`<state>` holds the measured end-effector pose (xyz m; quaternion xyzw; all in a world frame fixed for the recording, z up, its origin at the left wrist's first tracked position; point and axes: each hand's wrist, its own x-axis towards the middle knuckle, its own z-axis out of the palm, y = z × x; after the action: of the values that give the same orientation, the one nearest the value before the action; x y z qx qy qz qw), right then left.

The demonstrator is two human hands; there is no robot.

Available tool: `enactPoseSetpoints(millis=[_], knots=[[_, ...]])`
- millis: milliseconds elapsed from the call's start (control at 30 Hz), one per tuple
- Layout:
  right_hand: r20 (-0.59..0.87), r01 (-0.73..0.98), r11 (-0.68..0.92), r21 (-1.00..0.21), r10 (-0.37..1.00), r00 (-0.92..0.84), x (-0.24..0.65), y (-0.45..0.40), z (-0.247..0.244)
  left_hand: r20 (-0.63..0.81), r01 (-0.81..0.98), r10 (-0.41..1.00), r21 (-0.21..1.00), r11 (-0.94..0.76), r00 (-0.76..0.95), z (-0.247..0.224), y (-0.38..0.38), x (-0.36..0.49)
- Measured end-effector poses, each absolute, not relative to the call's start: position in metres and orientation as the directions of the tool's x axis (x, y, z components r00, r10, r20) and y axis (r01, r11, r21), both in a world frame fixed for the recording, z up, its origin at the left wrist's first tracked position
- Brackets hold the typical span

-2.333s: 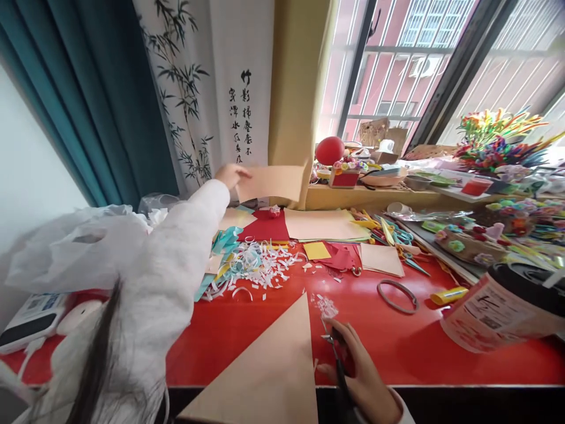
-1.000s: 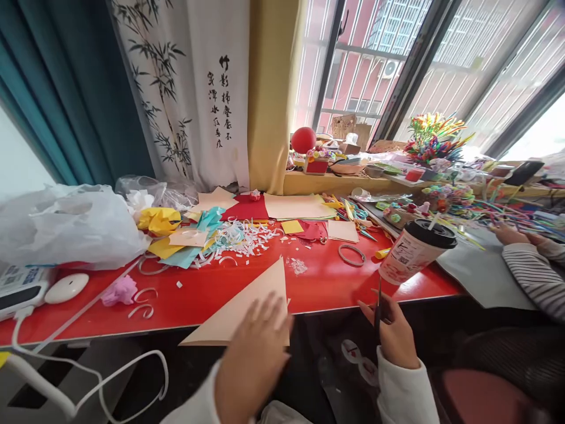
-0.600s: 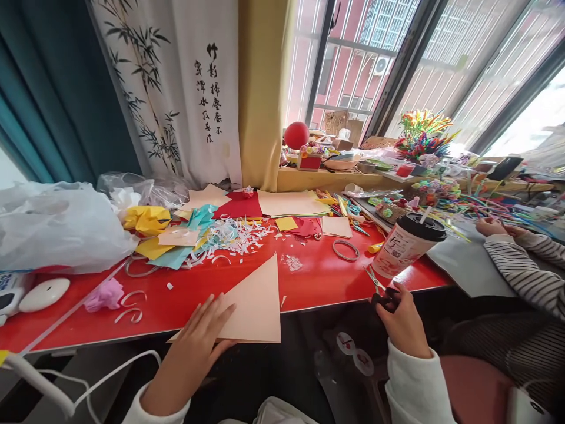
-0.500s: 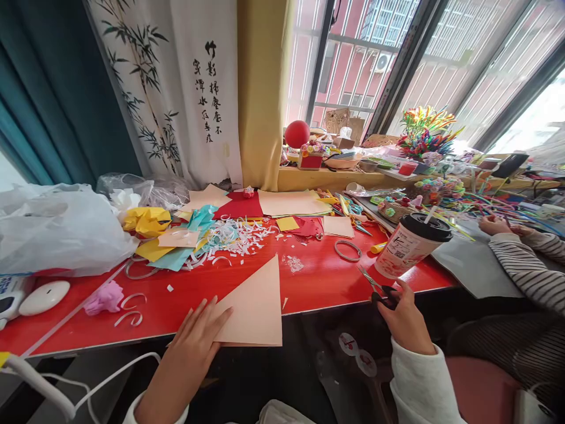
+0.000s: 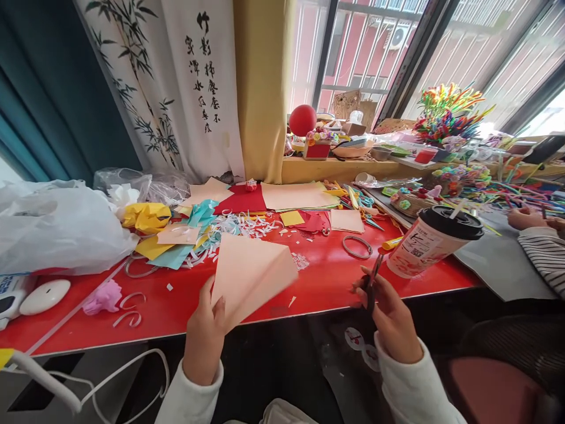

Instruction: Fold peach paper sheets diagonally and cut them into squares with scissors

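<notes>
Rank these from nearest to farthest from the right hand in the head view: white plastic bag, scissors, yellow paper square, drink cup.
1. Scissors: held in the right hand.
2. Drink cup: just beyond, to the right.
3. Yellow paper square: farther back, leftward.
4. White plastic bag: far left.

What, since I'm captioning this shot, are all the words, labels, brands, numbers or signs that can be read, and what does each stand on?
"竹影掃" and "潭水": white bamboo-print hanging; other characters uncertain.
Paper cup: bold character uncertain, small print too small.
White device, left edge: blue lettering, cut off and blurred.
Round white stickers under the red table: too blurred.
Peach paper in the left hand: no text visible.
</notes>
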<state>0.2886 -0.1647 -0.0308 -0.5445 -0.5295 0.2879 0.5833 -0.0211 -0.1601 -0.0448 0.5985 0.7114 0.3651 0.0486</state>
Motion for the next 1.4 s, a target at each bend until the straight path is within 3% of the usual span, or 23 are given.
enactPoseSetpoints(millis=[67,167,267,333,400,500,667,767,867,967,1167,1267,1400], knots=[[0.353,0.131,0.331,-0.934,0.908,0.226,0.269,-0.171,-0.022,0.441,0.826,0.874,0.557,-0.089,-0.203,-0.048,-0.159,-0.016],[0.400,0.137,0.376,-0.917,0.871,0.285,0.257,-0.169,-0.014,0.611,0.909,0.791,0.346,-0.234,-0.029,-0.054,-0.161,-0.009],[0.394,0.371,0.254,-0.893,0.840,0.373,0.267,-0.155,-0.019,0.636,0.970,0.759,0.067,-0.234,0.139,-0.055,-0.163,-0.005],[0.400,0.580,0.094,-0.809,0.811,0.427,0.284,-0.142,-0.030,0.566,0.956,0.777,-0.081,-0.281,0.276,-0.054,-0.160,-0.006],[0.409,0.717,-0.052,-0.695,0.791,0.454,0.305,-0.126,-0.043,0.435,0.905,0.795,-0.153,-0.398,0.423,-0.053,-0.156,-0.009],[0.384,0.838,-0.111,-0.534,0.851,0.357,0.334,-0.106,-0.054,0.281,0.851,0.805,-0.119,-0.511,0.523,-0.052,-0.149,-0.014],[0.457,0.904,0.017,-0.428,0.867,0.200,0.328,-0.101,-0.041,0.252,0.814,0.789,0.008,-0.580,0.560,-0.047,-0.155,-0.008],[0.499,0.902,0.231,-0.363,0.866,-0.021,0.282,-0.115,-0.029,0.267,0.810,0.789,0.048,-0.585,0.554,-0.043,-0.164,0.005],[0.416,0.783,0.572,-0.247,0.792,-0.447,0.236,-0.124,-0.027,0.255,0.798,0.778,0.037,-0.602,0.574,-0.042,-0.169,0.012],[0.257,0.720,0.667,-0.189,0.742,-0.620,0.224,-0.116,-0.037,0.243,0.732,0.714,0.020,-0.681,0.657,-0.045,-0.166,0.001],[-0.068,0.630,0.737,-0.246,0.635,-0.769,0.249,-0.079,-0.039,0.314,0.625,0.609,0.059,-0.778,0.728,-0.053,-0.163,-0.030],[-0.090,0.710,0.668,-0.222,0.711,-0.697,0.237,-0.062,-0.033,0.302,0.617,0.602,0.056,-0.785,0.739,-0.048,-0.174,-0.019],[-0.050,0.793,0.585,-0.173,0.798,-0.600,0.205,-0.043,-0.045,0.298,0.528,0.551,0.162,-0.834,0.779,-0.038,-0.185,0.004]])
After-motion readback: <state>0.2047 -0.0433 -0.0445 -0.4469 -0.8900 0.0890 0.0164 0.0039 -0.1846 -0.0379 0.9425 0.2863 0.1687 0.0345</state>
